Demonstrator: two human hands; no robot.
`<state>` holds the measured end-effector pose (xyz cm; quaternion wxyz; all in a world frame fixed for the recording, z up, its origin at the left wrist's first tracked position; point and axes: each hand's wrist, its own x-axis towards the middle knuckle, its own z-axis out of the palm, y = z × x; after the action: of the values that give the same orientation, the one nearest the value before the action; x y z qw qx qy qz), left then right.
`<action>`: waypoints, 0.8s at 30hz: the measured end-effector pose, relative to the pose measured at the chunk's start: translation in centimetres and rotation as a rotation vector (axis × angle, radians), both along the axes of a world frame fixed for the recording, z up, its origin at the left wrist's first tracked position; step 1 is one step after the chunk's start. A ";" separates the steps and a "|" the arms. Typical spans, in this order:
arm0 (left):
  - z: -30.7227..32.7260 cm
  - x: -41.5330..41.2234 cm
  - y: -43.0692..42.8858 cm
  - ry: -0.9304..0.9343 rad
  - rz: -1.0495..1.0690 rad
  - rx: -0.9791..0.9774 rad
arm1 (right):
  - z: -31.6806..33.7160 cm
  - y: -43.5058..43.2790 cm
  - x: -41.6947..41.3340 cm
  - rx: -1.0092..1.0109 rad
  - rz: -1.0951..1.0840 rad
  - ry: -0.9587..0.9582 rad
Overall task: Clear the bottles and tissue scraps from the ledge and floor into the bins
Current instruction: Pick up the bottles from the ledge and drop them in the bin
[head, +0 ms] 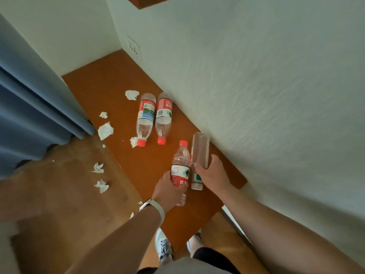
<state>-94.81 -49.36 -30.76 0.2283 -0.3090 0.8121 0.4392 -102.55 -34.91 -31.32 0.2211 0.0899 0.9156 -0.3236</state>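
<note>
The left hand has its fingers curled round the labelled middle of a red-capped bottle, with the cap pointing away toward twelve o'clock. Just beside it, at three o'clock, the right hand grips a clear bottle the other way about, base pointing away and neck toward the person. Both held bottles are over the near end of the orange-brown ledge, close to the white wall; whether they rest on the ledge cannot be told. At about eleven o'clock from the hands, two more bottles lie side by side on the ledge with their red caps toward the person: the wall-side bottle and the outer bottle. A crumpled tissue scrap touches the outer bottle's cap. A far scrap lies at eleven o'clock from that bottle's base. A small scrap and the largest scrap sit at the ledge's edge by the blue curtain. Two floor scraps lie on the wooden floor at nine o'clock from the left hand. A pale watch band circles the left wrist, and two shoes show at six o'clock.
</note>
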 end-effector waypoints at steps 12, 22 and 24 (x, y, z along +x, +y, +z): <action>2.0 1.3 0.7 0.051 0.202 0.066 | -1.7 -0.9 -3.0 -0.082 -0.018 -0.047; 4.8 1.8 0.2 0.182 0.256 0.102 | 1.8 1.2 -1.2 -0.326 0.031 0.004; 5.6 1.5 -0.2 0.203 0.243 0.129 | 3.2 1.5 -0.7 -0.378 0.006 0.012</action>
<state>-93.28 -49.61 -25.11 0.1099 -0.3438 0.7577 0.5437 -103.22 -33.39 -28.16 0.2298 0.0422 0.8401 -0.4896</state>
